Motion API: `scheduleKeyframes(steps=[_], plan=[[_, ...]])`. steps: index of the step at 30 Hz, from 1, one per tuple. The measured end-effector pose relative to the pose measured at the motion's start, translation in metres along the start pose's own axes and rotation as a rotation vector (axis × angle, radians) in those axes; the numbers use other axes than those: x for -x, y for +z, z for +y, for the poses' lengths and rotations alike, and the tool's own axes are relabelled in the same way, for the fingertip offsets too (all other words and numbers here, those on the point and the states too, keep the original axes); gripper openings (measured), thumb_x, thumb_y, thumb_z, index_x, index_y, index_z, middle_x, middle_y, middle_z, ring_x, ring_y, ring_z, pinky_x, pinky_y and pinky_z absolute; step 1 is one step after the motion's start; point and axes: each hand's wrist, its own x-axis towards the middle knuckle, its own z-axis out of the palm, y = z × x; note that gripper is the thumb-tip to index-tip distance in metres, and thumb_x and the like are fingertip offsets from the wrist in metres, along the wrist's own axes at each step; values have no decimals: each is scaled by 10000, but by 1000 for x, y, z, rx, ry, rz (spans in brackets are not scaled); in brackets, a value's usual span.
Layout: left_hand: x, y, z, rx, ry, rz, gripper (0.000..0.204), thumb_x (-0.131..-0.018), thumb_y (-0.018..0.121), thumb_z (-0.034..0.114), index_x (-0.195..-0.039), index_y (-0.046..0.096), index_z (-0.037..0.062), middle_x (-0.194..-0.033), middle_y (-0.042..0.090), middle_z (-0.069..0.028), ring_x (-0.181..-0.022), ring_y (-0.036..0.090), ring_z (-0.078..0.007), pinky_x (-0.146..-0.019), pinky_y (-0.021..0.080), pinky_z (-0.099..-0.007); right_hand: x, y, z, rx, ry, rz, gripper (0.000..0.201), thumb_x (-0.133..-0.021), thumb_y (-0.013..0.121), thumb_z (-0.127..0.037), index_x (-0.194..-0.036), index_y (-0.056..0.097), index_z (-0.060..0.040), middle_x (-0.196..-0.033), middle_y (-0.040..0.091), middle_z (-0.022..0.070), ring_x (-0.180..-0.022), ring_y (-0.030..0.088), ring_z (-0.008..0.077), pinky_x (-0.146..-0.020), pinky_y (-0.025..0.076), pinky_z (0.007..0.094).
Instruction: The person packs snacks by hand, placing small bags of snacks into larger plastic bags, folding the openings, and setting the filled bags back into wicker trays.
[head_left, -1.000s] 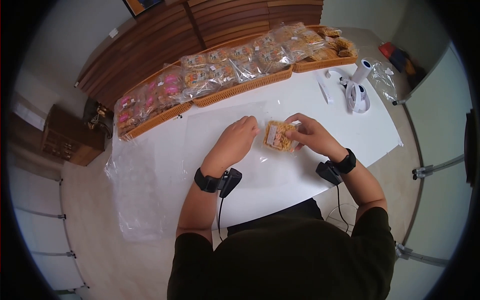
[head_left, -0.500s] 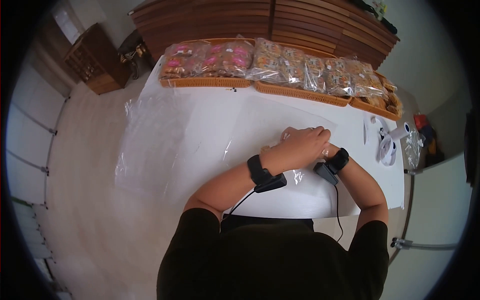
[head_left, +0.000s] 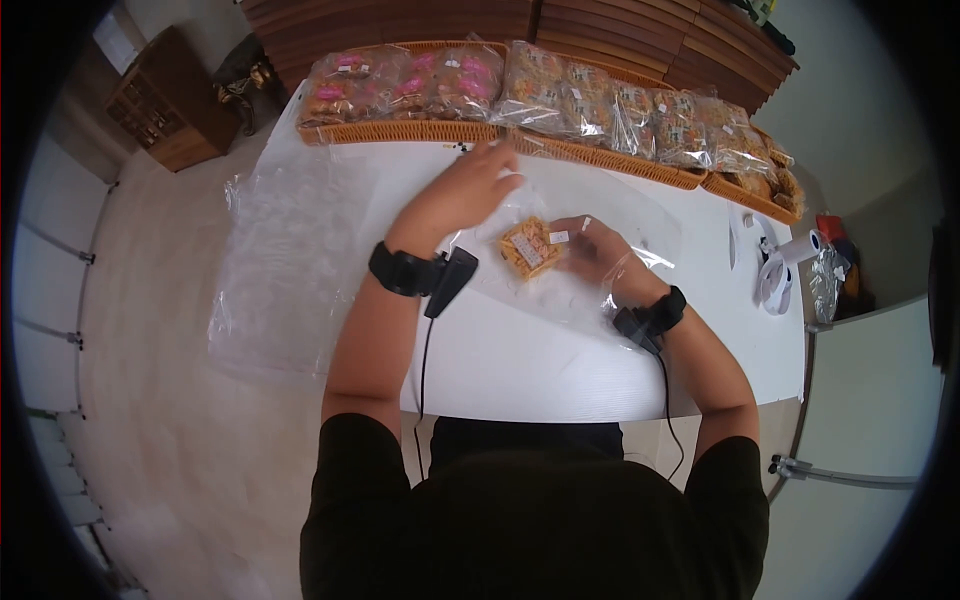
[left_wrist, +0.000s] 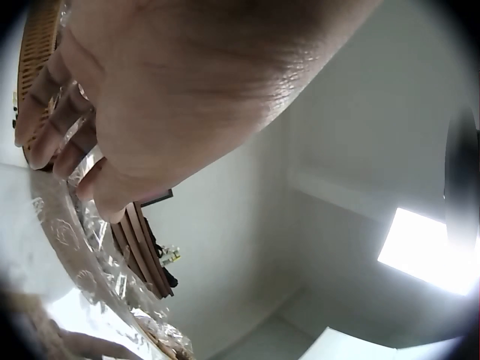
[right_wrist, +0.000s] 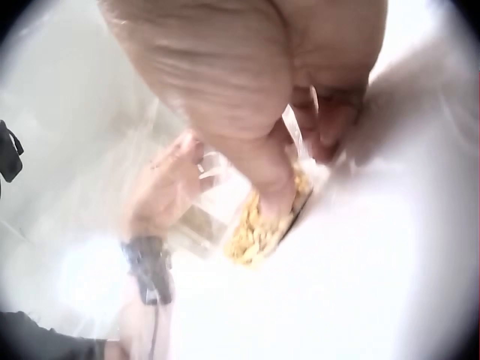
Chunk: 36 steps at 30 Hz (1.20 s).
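My right hand (head_left: pixel 603 258) pinches a small clear pack of yellow crunchy snack (head_left: pixel 524 252) with white labels. In the right wrist view the thumb lies on top of the snack, with the fingers on its far side. Clear plastic film (head_left: pixel 645 222), like a large thin bag, overlaps the right hand and wrist in the head view. To the left, my left hand (head_left: pixel 458 203) is raised near the baskets, fingers loosely extended and holding nothing. Its palm and bent-forward fingers show in the left wrist view.
Wicker baskets (head_left: pixel 400 132) filled with bagged snacks line the back of the white table (head_left: pixel 540 375). More clear plastic bags (head_left: pixel 285 270) lie at the left edge. At the right are a white roll (head_left: pixel 800 246) and a loop of white tape (head_left: pixel 773 290).
The left hand crossed over the right, then swung back left and up. Clear film now spreads over the right hand, which still holds the snack pack. The head view has shifted.
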Motion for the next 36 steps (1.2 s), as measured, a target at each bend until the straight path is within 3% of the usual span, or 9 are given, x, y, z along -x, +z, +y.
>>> scheduleKeyframes(steps=[4, 7, 12, 19, 25, 27, 29, 33, 36], plan=[[4, -3, -46, -38, -318, -238, 462, -873, 587, 268, -1207, 442, -17, -1033, 573, -203, -922, 583, -296, -837, 471, -364, -10, 8, 8, -48, -83, -6, 332, -873, 530, 5, -1197, 563, -59, -1051, 552, 68, -932, 548, 141, -847, 444, 282], [0, 0, -52, 463, -379, -374, 545, -856, 616, 250, -1256, 385, -39, -1011, 594, -189, -820, 611, -230, -745, 506, -339, -11, 4, -1, 149, -82, -65, 330, -892, 512, -24, -1213, 564, -82, -1069, 547, 75, -926, 550, 144, -861, 436, 288], [-10, 12, -62, 364, -299, -479, 543, -868, 620, 235, -1283, 360, 0, -912, 603, -117, -846, 578, -146, -720, 511, -271, -22, -2, 0, 41, 9, -70, 293, -908, 502, -47, -1191, 577, -65, -962, 589, 63, -900, 564, 136, -848, 439, 281], [-5, 6, -50, 421, -347, -422, 711, -798, 701, 314, -1321, 317, 21, -1108, 544, -192, -1001, 560, -246, -812, 477, -354, -28, 14, -27, -243, 184, -204, 326, -871, 597, -111, -1185, 578, -26, -1092, 625, 106, -987, 591, 139, -913, 430, 271], [-5, 13, -50, 392, -344, -423, 992, -737, 762, 311, -1431, 107, 44, -1113, 536, -204, -1035, 546, -272, -849, 446, -333, -34, 38, -2, -413, -114, -287, 500, -872, 612, -174, -1322, 433, -48, -1206, 571, 109, -1089, 552, 193, -962, 392, 298], [-6, 18, -57, 529, -328, -366, 1043, -734, 768, 234, -1445, 23, 64, -1106, 537, -203, -1035, 547, -261, -852, 450, -321, -30, 31, -11, -234, 15, -344, 537, -874, 607, -196, -1336, 396, -21, -1261, 524, 145, -1097, 543, 224, -960, 393, 313], [-2, 8, -37, 359, -338, -275, 1092, -714, 766, 166, -1436, -46, 60, -1194, 515, -224, -1070, 540, -291, -924, 431, -328, -19, 30, 3, -66, -305, -150, 566, -870, 612, -228, -1333, 384, 4, -1268, 501, 182, -1099, 532, 256, -957, 392, 329], [8, 5, -46, -179, 16, -43, 951, -675, 764, 105, -1426, 180, 94, -1314, 343, -214, -1158, 461, -343, -993, 376, -355, 47, -37, -6, -22, -111, -303, 471, -884, 593, -172, -1300, 437, -17, -1278, 501, 126, -1068, 552, 202, -914, 440, 313], [9, -2, 2, -157, 62, -114, 514, -692, 724, 76, -1145, 483, 50, -1121, 480, -153, -1033, 506, -293, -922, 402, -344, 91, -123, 13, 69, -91, -368, 353, -884, 595, -170, -1192, 545, -6, -1143, 591, 117, -993, 594, 186, -885, 459, 298]])
